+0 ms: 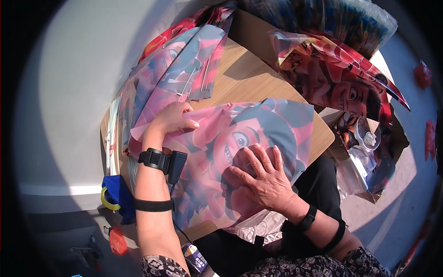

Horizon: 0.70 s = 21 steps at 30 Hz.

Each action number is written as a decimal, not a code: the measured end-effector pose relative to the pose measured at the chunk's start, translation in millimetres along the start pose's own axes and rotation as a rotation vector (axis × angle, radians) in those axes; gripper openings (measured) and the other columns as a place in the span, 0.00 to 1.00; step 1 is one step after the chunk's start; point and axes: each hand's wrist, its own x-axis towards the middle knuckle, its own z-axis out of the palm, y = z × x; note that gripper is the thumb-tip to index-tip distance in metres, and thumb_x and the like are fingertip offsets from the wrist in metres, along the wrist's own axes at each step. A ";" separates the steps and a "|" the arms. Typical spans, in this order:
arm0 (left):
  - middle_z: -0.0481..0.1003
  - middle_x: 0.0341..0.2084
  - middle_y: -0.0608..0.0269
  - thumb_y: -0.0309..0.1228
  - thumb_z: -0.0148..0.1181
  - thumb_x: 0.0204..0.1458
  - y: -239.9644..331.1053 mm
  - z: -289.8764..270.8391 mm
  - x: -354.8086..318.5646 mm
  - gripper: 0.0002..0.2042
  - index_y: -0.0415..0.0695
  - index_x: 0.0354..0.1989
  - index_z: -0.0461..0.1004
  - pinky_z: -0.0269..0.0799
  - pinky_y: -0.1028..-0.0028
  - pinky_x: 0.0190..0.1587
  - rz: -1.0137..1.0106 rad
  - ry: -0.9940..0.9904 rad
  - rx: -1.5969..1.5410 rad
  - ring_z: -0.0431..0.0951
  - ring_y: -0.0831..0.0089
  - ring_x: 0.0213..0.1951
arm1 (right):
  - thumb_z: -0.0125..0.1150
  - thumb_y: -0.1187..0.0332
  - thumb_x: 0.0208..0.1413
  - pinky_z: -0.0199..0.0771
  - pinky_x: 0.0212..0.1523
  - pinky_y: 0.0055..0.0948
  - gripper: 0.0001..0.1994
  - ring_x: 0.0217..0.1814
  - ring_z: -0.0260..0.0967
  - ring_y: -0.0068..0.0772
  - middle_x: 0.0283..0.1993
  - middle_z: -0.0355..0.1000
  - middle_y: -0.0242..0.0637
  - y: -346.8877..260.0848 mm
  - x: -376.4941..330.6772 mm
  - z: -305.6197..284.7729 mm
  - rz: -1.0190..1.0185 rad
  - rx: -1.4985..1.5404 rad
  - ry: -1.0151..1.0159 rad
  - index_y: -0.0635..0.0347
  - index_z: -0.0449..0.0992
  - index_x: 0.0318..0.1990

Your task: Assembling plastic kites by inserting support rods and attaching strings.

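A translucent printed plastic sheet (198, 171) with a pink, red and blue-grey cartoon face lies across the near part of the wooden table. My right hand (267, 182) is open, pressed flat on it with the fingers spread. At the sheet's far left edge is my left hand (173, 117): its thumb lies on the sheet, apart from the bent fingers beyond the edge, so it looks open. Just past that hand, more printed sheets (161, 69) overlap along the table's left side. A thin white stick (188, 81) shows on them.
At the right, a cardboard box (398, 138) holds clear plastic pieces, with glossy red printed sheets (341, 76) above it. Plastic-wrapped goods (341, 21) stand behind. A yellow tape roll (110, 199) and a blue object (121, 191) sit by the table's left edge (105, 127), along the wall.
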 end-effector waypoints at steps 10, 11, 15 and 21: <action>0.68 0.29 0.59 0.21 0.55 0.36 32.6 28.8 -28.0 0.08 0.44 0.28 0.70 0.60 0.62 0.35 0.162 1.109 0.607 0.68 0.59 0.36 | 0.58 0.50 0.51 0.31 0.69 0.62 0.27 0.73 0.42 0.52 0.68 0.53 0.45 0.6 0.1 1.9 -0.012 0.020 0.036 0.36 0.66 0.61; 0.68 0.30 0.56 0.21 0.55 0.37 39.9 37.0 -33.9 0.09 0.41 0.30 0.68 0.64 0.61 0.41 0.178 1.021 0.450 0.70 0.58 0.39 | 0.59 0.49 0.51 0.31 0.69 0.62 0.27 0.73 0.42 0.52 0.69 0.52 0.44 0.1 0.3 0.3 -0.016 0.013 0.020 0.33 0.66 0.61; 0.70 0.47 0.53 0.31 0.60 0.46 54.4 78.6 -46.6 0.19 0.42 0.48 0.69 0.59 0.57 0.59 0.377 0.386 -0.109 0.67 0.57 0.55 | 0.59 0.49 0.51 0.31 0.69 0.61 0.28 0.73 0.43 0.51 0.69 0.52 0.42 -1.6 1.4 -0.1 -0.049 0.030 0.016 0.31 0.66 0.61; 0.59 0.64 0.57 0.39 0.54 0.55 16.6 111.6 -37.9 0.26 0.47 0.63 0.61 0.49 0.52 0.64 0.149 0.569 0.316 0.54 0.61 0.67 | 0.61 0.49 0.48 0.33 0.70 0.58 0.29 0.72 0.45 0.48 0.68 0.55 0.43 -2.4 4.5 -0.6 -0.063 0.044 0.053 0.41 0.68 0.60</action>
